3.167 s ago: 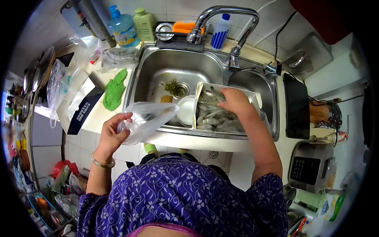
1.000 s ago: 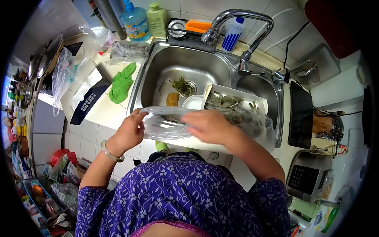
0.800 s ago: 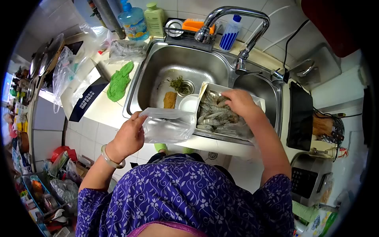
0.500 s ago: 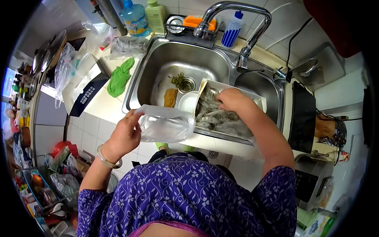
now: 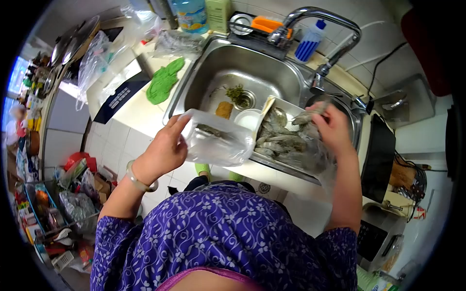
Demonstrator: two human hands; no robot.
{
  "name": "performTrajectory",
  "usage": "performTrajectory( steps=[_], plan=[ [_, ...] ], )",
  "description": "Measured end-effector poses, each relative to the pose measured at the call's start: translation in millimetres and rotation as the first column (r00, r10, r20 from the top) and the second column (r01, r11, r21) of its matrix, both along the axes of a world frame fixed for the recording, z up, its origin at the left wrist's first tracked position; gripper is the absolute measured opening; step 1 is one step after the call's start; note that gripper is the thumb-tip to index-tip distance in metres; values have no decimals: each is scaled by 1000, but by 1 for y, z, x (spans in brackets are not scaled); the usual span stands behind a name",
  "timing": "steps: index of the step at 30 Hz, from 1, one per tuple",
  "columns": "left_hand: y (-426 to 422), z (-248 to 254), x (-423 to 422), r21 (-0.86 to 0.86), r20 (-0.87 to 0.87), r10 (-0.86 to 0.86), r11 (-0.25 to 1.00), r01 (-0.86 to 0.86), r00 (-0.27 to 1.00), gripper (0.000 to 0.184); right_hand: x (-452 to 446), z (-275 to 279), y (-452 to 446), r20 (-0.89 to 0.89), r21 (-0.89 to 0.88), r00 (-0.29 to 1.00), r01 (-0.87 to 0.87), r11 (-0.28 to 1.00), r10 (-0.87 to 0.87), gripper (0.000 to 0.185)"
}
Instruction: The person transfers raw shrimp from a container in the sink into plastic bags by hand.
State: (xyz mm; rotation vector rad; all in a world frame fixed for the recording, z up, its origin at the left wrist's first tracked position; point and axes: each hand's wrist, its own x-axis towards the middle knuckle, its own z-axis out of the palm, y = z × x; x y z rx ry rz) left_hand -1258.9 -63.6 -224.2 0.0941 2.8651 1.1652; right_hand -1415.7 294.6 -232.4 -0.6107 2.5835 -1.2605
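My left hand (image 5: 162, 148) pinches the rim of a clear plastic bag (image 5: 218, 148), which hangs open in front of the sink's near edge. A dark, shrimp-like shape shows inside the bag. My right hand (image 5: 332, 126) is raised over the right side of a white box (image 5: 268, 104), fingers closed on a grey shrimp (image 5: 306, 115). Several grey shrimp (image 5: 281, 140) lie in that box, with clear plastic at its right end. The box rests tilted across the right part of the sink (image 5: 191, 72).
A white bowl (image 5: 248, 119), a brown piece (image 5: 224, 110) and green scraps (image 5: 236, 94) are in the basin. The faucet (image 5: 357, 31) arches behind. Left of the sink lie a green cloth (image 5: 164, 81) and a dark-and-white box (image 5: 121, 97). A blue-striped bottle (image 5: 309, 42) stands behind.
My right hand has lifted from among the shrimp with one in its fingers. A dark shape now shows in the bag. The whole view has shifted, so the sink appears further right.
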Motion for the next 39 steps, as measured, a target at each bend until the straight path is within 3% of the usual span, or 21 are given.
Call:
performTrajectory(
  steps=[2,4,6,7,8,10,13,15,16,19,23,25,27,28,29,31,32,34,35,36,39],
  plan=[
    [-1,-2,-2,28,0,1,1000,-1,1000,62,30,28,-23,224,-443,973,146,884,-48,16],
    [-2,-1,-6,10,-11,-3,1000,3,1000,62,52,35,-49,-14,-486,987,-148,861,161,19],
    [3,5,-10,10,32,-39,999,39,999,62,72,32,-86,-48,-327,968,-248,912,246,21],
    [5,6,-10,11,29,-47,999,47,998,62,82,24,-107,48,-351,969,-210,913,241,24],
    [7,7,-10,-3,15,-44,999,44,999,62,83,13,-127,-140,-235,959,-274,933,246,22],
    [8,10,-11,-23,5,-46,999,46,999,62,79,-9,-159,-282,186,866,-373,909,413,20],
    [8,10,-12,6,-9,-82,997,82,997,62,75,-41,-194,-308,329,805,-410,850,507,11],
    [5,4,-12,-103,-62,-25,994,19,998,63,77,-38,-203,-282,366,798,-424,828,533,12],
    [4,8,-11,-36,11,27,999,-27,1000,65,79,-37,-205,-249,396,786,-450,800,566,13],
    [1,10,-7,12,19,37,999,-37,999,66,78,-33,-203,-266,450,770,-433,781,580,16],
    [5,16,-7,-25,80,63,998,-62,995,68,73,-45,-208,-175,422,827,-428,799,535,16],
    [8,11,-7,-50,22,14,999,-13,1000,68,64,-43,-215,-136,453,839,-420,787,526,17],
    [10,8,-7,-93,-22,-7,996,5,1000,67,64,-42,-230,-145,526,703,-541,656,697,18],
    [8,4,-8,-153,-137,-36,988,15,990,67,67,-41,-234,-82,533,710,-562,633,699,19],
    [6,7,-8,-153,-135,-39,988,18,990,67,67,-38,-229,-80,531,713,-561,635,697,19],
    [2,17,-6,-74,34,44,996,-41,998,66,66,-33,-205,-95,318,766,-582,748,636,20],
    [-2,16,-4,-61,36,95,994,-93,995,65,67,-39,-180,-320,129,792,-508,852,521,25],
    [-13,10,3,-27,-11,106,994,-107,994,69,64,-9,-128,31,-152,933,-349,925,358,23],
    [-16,4,6,-47,-73,89,995,-93,993,70,55,3,-102,115,46,957,-273,961,266,24],
    [-17,3,8,-44,-70,91,995,-94,993,70,44,-8,-75,53,82,982,-185,979,181,25],
    [-14,2,14,-41,-32,94,995,-96,995,73,12,-29,-24,168,181,955,-272,945,243,41]
  ],
)
